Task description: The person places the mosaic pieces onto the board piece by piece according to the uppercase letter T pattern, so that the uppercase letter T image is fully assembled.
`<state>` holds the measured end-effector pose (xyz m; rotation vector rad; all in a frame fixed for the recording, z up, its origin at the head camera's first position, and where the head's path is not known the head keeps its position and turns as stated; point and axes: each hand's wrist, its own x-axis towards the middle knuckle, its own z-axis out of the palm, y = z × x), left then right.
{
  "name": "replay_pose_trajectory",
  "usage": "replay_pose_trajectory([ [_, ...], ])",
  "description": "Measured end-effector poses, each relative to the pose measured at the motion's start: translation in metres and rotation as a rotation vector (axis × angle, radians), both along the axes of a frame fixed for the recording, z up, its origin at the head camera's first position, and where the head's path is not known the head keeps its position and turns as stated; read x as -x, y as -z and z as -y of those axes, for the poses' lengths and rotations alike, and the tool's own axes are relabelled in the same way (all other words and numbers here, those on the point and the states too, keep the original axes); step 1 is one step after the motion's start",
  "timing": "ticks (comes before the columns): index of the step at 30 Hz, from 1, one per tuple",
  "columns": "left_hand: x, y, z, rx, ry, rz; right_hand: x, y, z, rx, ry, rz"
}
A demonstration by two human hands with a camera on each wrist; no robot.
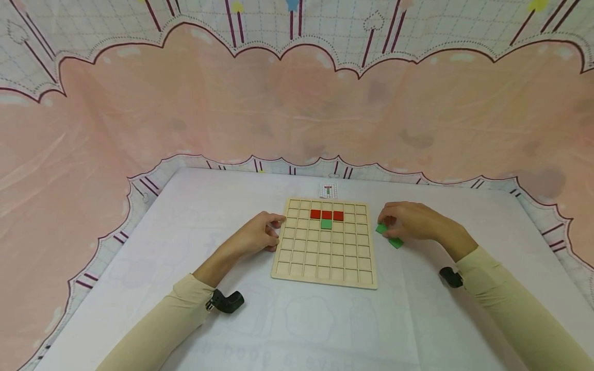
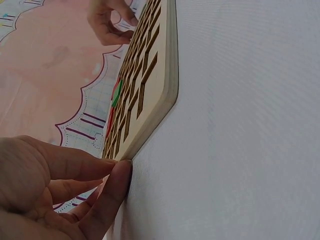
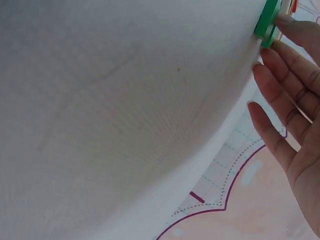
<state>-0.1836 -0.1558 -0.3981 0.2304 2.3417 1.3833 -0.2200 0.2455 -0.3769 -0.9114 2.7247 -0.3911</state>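
Observation:
A wooden grid board (image 1: 325,282) lies on the white table, with three red tiles (image 1: 327,215) in a row and one green tile (image 1: 326,224) directly below the middle red one. At the board's left edge, my left hand (image 1: 258,232) pinches the rim between thumb and finger, seen closer in the left wrist view. To the right of the board, my right hand (image 1: 410,220) pinches a loose green tile (image 1: 381,228) between thumb and index finger. Another green tile (image 1: 396,242) lies under that hand, partly hidden. The remaining right fingers are loosely spread in the right wrist view.
Just beyond the board's far edge is a small printed card (image 1: 328,191) with a red and green grid pattern. A patterned cloth (image 1: 297,103) hangs behind the table. Black wrist cameras (image 1: 226,301) sit below both wrists.

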Motion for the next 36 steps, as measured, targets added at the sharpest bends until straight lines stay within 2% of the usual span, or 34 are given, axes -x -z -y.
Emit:
replay_pose_trajectory([
  [12, -0.001, 0.0, 0.0, -0.014, 0.0, 0.0, 0.002, 0.0, -0.002, -0.019, 0.03, -0.021],
  [25, -0.004, 0.0, 0.001, -0.037, -0.006, 0.005, 0.006, -0.001, 0.0, -0.002, -0.006, -0.032],
  [36, -0.004, 0.0, 0.001, -0.037, -0.008, 0.002, 0.007, -0.008, 0.012, 0.001, 0.002, -0.002],
])
